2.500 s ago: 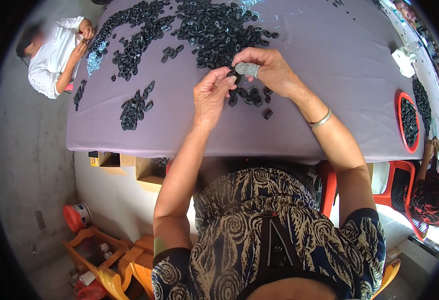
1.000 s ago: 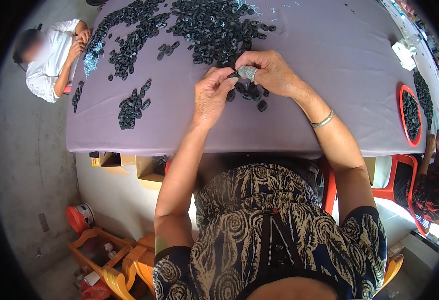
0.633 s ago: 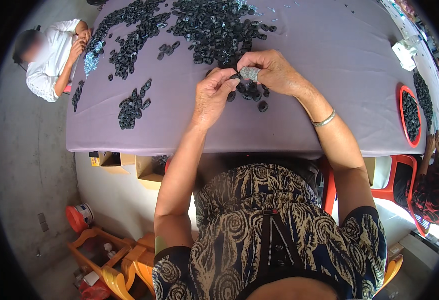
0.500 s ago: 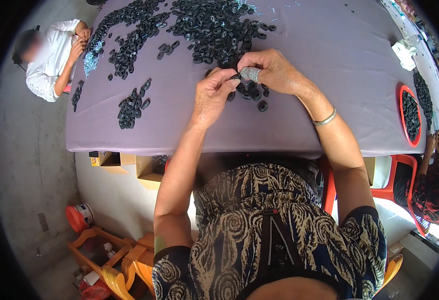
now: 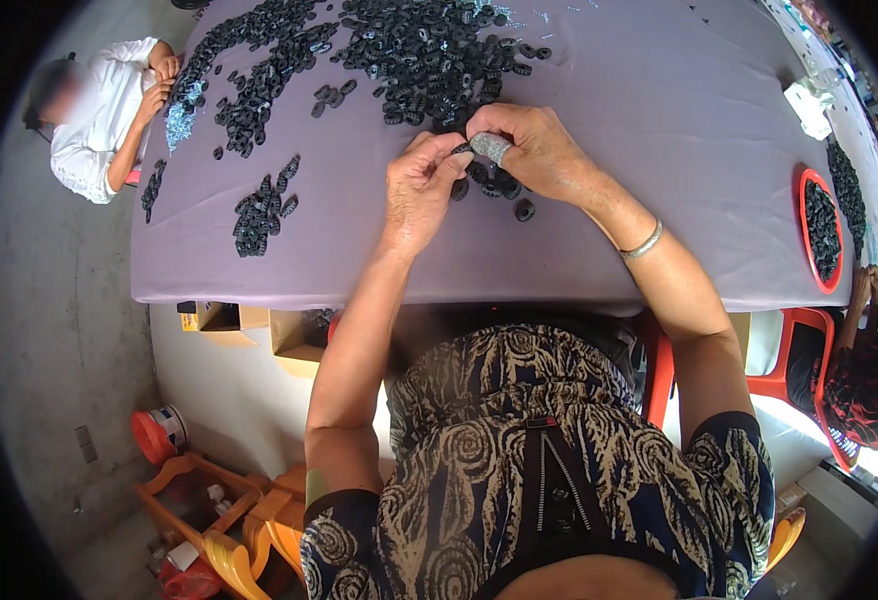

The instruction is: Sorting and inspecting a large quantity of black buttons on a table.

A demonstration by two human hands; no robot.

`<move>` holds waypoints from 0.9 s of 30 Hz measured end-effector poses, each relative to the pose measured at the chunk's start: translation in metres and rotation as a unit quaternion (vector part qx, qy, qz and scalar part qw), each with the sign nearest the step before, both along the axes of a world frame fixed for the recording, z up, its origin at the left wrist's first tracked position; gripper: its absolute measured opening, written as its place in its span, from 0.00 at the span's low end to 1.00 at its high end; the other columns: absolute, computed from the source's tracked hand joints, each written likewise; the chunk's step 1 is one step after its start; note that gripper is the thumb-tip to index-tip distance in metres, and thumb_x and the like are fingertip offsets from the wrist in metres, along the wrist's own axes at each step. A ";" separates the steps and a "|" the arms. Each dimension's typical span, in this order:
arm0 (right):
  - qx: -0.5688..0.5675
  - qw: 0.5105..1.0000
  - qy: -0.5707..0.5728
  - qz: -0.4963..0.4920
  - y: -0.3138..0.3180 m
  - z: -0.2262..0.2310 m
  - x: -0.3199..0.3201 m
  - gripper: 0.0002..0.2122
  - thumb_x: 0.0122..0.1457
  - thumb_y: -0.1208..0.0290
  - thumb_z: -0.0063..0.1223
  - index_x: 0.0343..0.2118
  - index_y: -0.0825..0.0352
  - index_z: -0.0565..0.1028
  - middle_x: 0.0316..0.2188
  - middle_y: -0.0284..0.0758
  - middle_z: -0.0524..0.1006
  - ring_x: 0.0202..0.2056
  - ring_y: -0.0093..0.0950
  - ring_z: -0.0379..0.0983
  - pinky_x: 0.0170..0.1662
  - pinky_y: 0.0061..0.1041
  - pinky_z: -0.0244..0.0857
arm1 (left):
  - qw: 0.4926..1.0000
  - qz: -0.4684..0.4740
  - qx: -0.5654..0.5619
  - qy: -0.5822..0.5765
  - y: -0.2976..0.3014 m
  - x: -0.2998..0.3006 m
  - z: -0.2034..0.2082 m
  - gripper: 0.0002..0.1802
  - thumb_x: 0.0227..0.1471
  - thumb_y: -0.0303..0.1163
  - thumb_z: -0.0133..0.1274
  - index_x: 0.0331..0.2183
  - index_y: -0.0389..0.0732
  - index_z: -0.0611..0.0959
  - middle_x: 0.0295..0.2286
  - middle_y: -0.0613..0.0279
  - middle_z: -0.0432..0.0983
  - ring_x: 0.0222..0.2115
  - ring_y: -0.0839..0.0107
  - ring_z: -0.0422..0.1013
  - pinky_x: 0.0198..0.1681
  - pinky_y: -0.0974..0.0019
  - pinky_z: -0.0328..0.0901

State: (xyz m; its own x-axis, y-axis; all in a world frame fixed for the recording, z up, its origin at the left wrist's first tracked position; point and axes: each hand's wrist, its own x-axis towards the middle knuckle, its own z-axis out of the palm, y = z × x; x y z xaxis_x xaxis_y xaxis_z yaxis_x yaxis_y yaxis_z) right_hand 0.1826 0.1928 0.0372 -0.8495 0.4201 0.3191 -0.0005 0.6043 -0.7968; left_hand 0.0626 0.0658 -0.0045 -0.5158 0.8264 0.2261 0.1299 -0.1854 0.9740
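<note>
Above the purple-grey tablecloth, my left hand [image 5: 417, 190] pinches a small black plastic piece [image 5: 463, 149] between thumb and fingertips. My right hand [image 5: 544, 155] meets it there, its fingers closed right at the piece; whatever they grip is too small to make out. A grey wrapping [image 5: 491, 148] covers one digit of the right hand, and a metal bangle [image 5: 645, 240] circles that wrist. Several loose black pieces [image 5: 525, 210] lie just under and beside the hands. Directly beyond them spreads a large heap of similar black pieces [image 5: 439, 65].
Finished-looking rows aside, a smaller group of black pieces [image 5: 257, 220] lies left. A person in white [image 5: 109, 120] works at the left edge beside light-blue bits [image 5: 181, 125]. At right stand a red basket of black pieces [image 5: 805, 235] and a red chair [image 5: 794, 355]. Cardboard boxes [image 5: 294, 345] sit below.
Both hands have shifted slightly left, still together at the small black piece. The right hand has turned a little, and the heaps look the same.
</note>
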 end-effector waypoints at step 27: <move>-0.350 0.922 -0.119 0.115 0.003 0.012 0.009 0.28 0.61 0.43 0.42 0.20 0.67 0.70 0.12 0.26 0.64 0.13 0.15 0.56 0.15 0.18 0.49 | 0.993 -0.037 0.097 -0.054 -0.003 0.015 0.021 0.10 0.52 0.16 0.51 0.38 0.33 0.79 0.42 0.64 0.65 0.38 0.77 0.65 0.44 0.73 0.61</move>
